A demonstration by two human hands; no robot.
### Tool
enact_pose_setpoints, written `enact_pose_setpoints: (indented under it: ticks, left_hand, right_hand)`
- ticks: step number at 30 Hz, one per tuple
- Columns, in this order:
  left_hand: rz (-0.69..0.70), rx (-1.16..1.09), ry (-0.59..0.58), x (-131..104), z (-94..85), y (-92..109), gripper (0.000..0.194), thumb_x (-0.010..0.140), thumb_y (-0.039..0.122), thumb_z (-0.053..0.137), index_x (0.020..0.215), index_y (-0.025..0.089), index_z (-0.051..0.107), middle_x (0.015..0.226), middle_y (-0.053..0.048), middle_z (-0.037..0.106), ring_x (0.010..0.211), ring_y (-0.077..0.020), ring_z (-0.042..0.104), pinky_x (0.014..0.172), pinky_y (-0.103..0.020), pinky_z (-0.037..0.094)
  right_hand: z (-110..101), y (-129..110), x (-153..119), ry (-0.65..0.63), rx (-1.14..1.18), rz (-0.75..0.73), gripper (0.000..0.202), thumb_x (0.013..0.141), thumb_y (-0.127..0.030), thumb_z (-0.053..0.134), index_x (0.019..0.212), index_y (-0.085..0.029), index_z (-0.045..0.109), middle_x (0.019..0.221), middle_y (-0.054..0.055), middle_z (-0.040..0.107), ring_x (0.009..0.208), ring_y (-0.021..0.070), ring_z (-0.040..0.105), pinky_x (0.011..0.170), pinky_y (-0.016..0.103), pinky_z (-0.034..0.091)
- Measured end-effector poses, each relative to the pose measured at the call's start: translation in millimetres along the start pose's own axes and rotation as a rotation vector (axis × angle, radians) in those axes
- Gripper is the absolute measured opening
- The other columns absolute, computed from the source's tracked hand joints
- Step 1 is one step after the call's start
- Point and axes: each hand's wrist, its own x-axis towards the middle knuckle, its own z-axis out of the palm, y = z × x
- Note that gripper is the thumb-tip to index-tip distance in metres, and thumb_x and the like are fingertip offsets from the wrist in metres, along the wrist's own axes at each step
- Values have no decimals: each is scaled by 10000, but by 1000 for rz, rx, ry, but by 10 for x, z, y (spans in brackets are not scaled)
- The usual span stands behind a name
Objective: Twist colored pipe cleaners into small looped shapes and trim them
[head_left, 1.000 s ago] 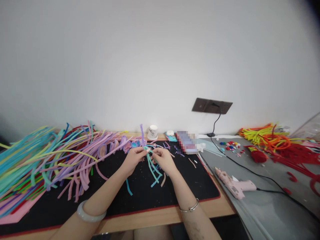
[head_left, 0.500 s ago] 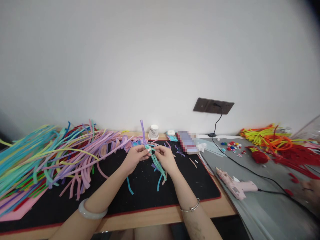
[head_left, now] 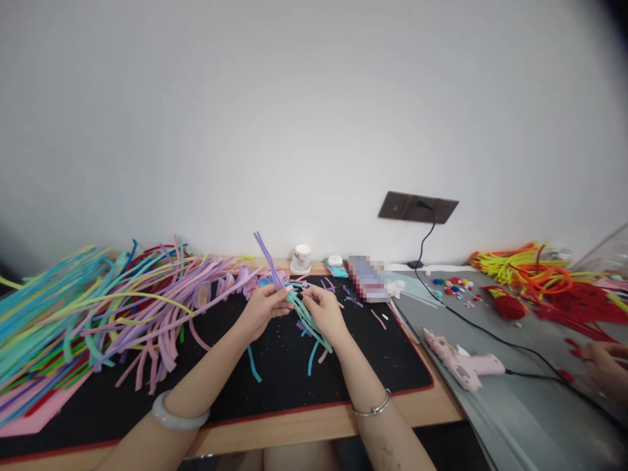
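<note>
My left hand pinches a bundle of fuzzy stems, with purple ends sticking up to the left and teal ends trailing down to the right. Close beside it, my right hand has its fingers closed at the same bundle, by a small black round piece. Both hands are above the black mat. Loose blue stems lie below the hands.
Piled coloured stems cover the left. Behind stand a paper cup and a phone-like object. At right are a pink glue gun, its black cord, pompoms, red and yellow stems and another person's hand.
The bundle has tilted: its purple ends lean further left and its teal ends swing right. The other person's hand at the right edge has shifted and shows more clearly.
</note>
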Motion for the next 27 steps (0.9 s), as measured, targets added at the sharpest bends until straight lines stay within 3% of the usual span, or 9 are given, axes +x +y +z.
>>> enact_pose_setpoints:
  ticks: [6, 13, 18, 22, 27]
  left_hand:
    - [15, -4, -31, -15, 5, -7, 319, 683, 408, 765, 762, 141, 610, 671, -3, 671, 640, -137, 661, 588, -205, 504]
    - [69, 81, -3, 9, -23, -30, 363, 660, 459, 766, 722, 146, 592, 644, -14, 669, 604, -128, 659, 563, -204, 517]
    - [119, 141, 49, 14, -22, -24, 370, 646, 475, 758, 705, 152, 588, 615, -8, 665, 599, -148, 665, 573, -242, 528]
    - [125, 175, 68, 15, -7, -26, 368, 644, 481, 748, 651, 167, 554, 572, -12, 660, 560, -157, 651, 553, -263, 518]
    - [129, 154, 46, 33, -13, -39, 347, 657, 451, 742, 637, 171, 538, 546, -3, 647, 538, -147, 634, 535, -253, 492]
  right_hand:
    - [-8, -13, -10, -8, -12, 16, 143, 780, -235, 492, 650, -176, 499, 562, -38, 473, 508, 97, 402, 507, 226, 315]
    - [-25, -23, -12, -76, -88, -35, 128, 760, -169, 484, 662, -165, 566, 608, -17, 524, 560, 111, 448, 536, 231, 339]
    - [-37, -44, -11, -100, -210, -96, 215, 819, -222, 475, 698, -157, 641, 613, -8, 544, 579, 117, 443, 554, 240, 328]
    - [-34, -38, -12, -134, -152, -27, 165, 787, -222, 522, 696, -148, 637, 638, 5, 580, 586, 121, 472, 551, 236, 348]
    - [-23, -36, -16, -175, -53, 11, 158, 767, -213, 518, 624, -155, 550, 573, -25, 488, 535, 104, 412, 532, 229, 329]
